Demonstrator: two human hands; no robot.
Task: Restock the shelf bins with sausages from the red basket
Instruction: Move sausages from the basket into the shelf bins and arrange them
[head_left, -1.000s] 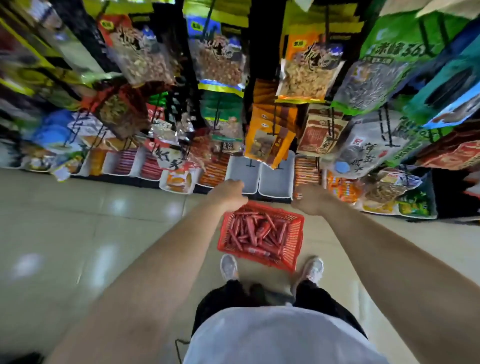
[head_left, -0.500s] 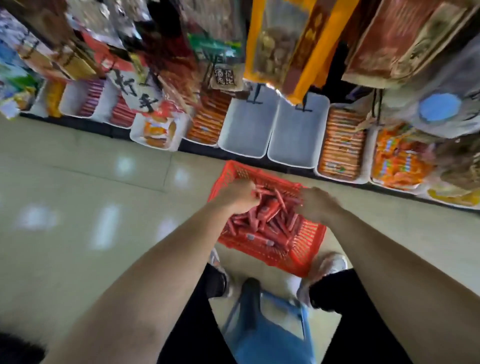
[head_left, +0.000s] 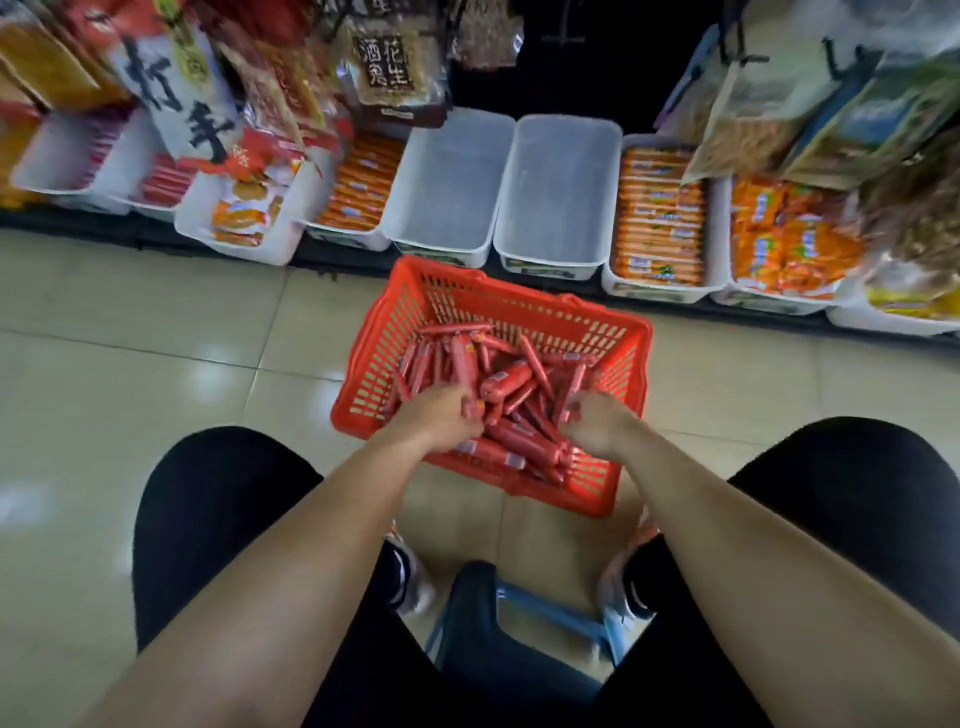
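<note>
Step in hand: gathering sausages (head_left: 506, 382) out of the red basket (head_left: 631, 338). Both hands are down in the pile. The left hand (head_left: 441, 418) has its fingers curled around a few sticks at the basket's 8 o'clock side. The right hand (head_left: 595, 423) is at about 5 o'clock, fingers bent onto the pile; can't tell if it actually has any gripped.

To do it well, I'd say: line the sticks up parallel before lifting, since they lie crossed every which way and a mixed bundle will likely shed some. Take a handful each hand can fully close on. Target looks like the two empty bins (head_left: 449, 192) at 12 o'clock, just beyond the basket's far rim, so the carry is short. Lay them lengthwise like the neighbouring bins' stock.

Sausages: slim red-wrapped sticks, glossy film, small pale label patch on each, mixed thickness, some fatter. They probably slip against each other. The heap covers the basket floor, piled deepest at the near side. The basket sits on the tiled floor (head_left: 156, 338) between the person's knees and the shelf.
</note>
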